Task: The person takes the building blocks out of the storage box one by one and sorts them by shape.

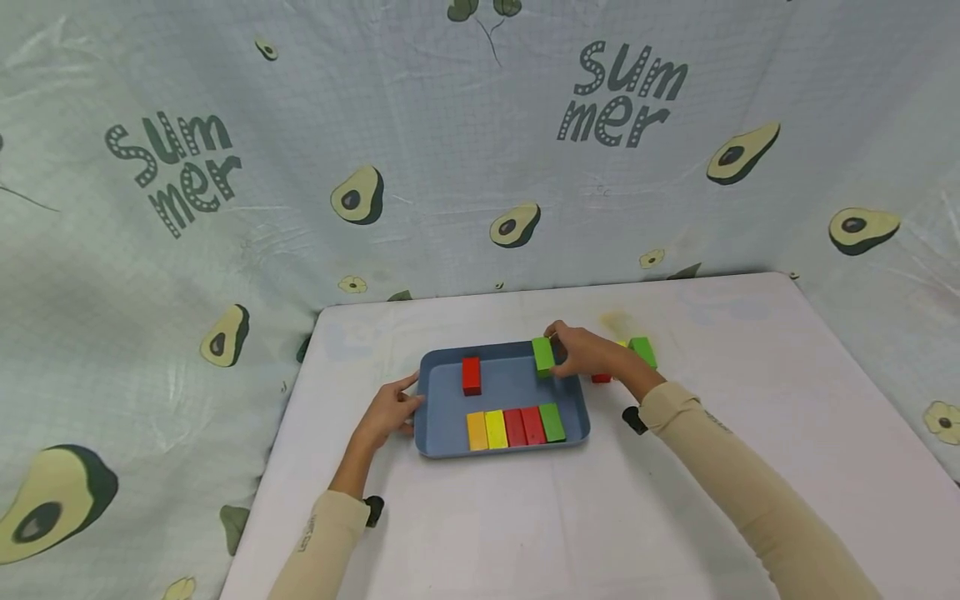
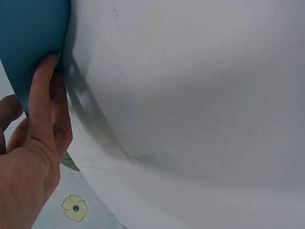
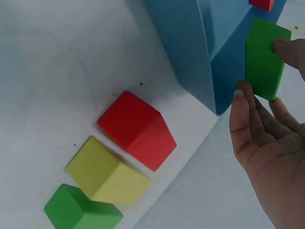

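My left hand point(image 1: 387, 411) holds the blue-grey tray point(image 1: 442, 440) at its left edge; in the left wrist view its fingers point(image 2: 42, 102) lie against the tray's outer wall. Over the tray's back right corner, my right hand point(image 1: 585, 350) pinches a green block point(image 1: 543, 357) between thumb and fingers. That block stands tilted in the right wrist view point(image 3: 264, 59). Along the tray's front side runs a row: an orange block point(image 1: 477, 432), a yellow block point(image 1: 496, 429), two red blocks point(image 1: 514, 427) and a green block point(image 1: 552, 422). Another red block point(image 1: 471, 377) lies towards the back left.
Right of the tray, partly under my right forearm, a red block point(image 3: 136, 129), a yellow block point(image 3: 107, 171) and a green block point(image 3: 81, 210) sit on the white table point(image 1: 480, 525). A printed avocado curtain point(image 1: 435, 150) hangs behind.
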